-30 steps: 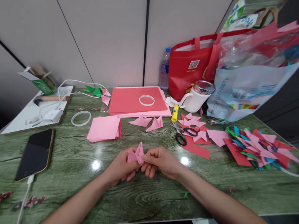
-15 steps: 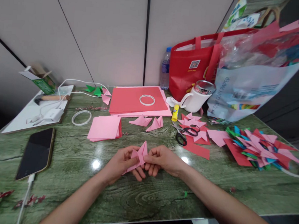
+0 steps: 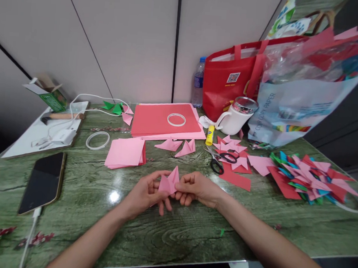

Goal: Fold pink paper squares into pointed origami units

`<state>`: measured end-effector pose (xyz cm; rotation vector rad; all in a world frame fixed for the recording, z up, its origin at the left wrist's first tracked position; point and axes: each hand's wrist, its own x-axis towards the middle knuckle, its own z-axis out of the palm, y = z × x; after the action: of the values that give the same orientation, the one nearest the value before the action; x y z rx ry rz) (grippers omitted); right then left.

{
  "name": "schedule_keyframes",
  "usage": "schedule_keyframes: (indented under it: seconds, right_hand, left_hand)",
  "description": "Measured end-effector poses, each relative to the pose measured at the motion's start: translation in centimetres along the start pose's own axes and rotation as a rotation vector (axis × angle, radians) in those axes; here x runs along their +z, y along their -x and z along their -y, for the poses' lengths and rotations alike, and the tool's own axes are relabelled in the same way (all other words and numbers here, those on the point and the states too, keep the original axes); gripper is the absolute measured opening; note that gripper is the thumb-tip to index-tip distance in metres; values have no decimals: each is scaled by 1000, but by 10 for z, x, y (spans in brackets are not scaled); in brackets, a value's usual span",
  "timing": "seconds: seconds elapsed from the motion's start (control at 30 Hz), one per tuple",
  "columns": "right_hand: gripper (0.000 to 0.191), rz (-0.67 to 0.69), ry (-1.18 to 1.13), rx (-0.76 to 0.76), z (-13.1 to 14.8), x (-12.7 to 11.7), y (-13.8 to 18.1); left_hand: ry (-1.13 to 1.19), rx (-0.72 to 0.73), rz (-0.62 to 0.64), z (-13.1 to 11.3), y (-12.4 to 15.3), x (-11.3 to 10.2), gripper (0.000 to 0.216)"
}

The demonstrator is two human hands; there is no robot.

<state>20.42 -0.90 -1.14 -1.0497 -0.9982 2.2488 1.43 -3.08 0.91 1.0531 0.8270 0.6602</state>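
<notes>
A pink folded paper piece (image 3: 170,183) with a pointed tip upward is held between both hands, above the green marbled table (image 3: 171,239). My left hand (image 3: 150,191) grips its left side and lower edge, thumb in front and some fingers behind. My right hand (image 3: 195,189) pinches its right edge between thumb and forefinger, the other fingers curled. Just beyond the hands lie two more folded pink pieces (image 3: 186,148). To their left is a stack of pink paper squares (image 3: 125,152). Scissors (image 3: 218,159) with black handles rest to the right.
Behind are red and pink sheets (image 3: 164,120) with a tape roll (image 3: 176,119), a yellow glue stick (image 3: 210,135) and a white mug (image 3: 233,119). Folded paper pieces (image 3: 312,178) pile at right, near bags (image 3: 228,86). A phone (image 3: 43,183) lies left.
The pink folded piece has turned in my hands and its tip has shifted slightly right. My left fingers and thumb have moved lower on it; the right hand keeps its pinch.
</notes>
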Motion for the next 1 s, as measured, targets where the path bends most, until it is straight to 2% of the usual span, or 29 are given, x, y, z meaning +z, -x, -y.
schedule_keyframes:
  seconds: [0.13,0.27,0.47,0.63,0.8,1.0]
  right_hand:
    - [33,1,-45,-50,-1,1,-1]
    - [31,-23,-42,-21,-3,3,-1]
    - [31,-55,15,2,-2,4,0]
    - [31,-23,40,3,-2,3,0]
    - [34,30,-10,25,-2,6,1]
    - [33,-3,-62,-7,-4,10,-1]
  left_hand:
    - [-43,32,-12,2,-1,0,35]
    - [-39,11,11,6,-1,0,23]
    - [-23,-4,-32,6,0,3,29]
    - [-89,-5,-51,1,1,7,34]
    - [-159,16,-83,2,0,8,36]
    - [-170,30,-88,4,0,8,36]
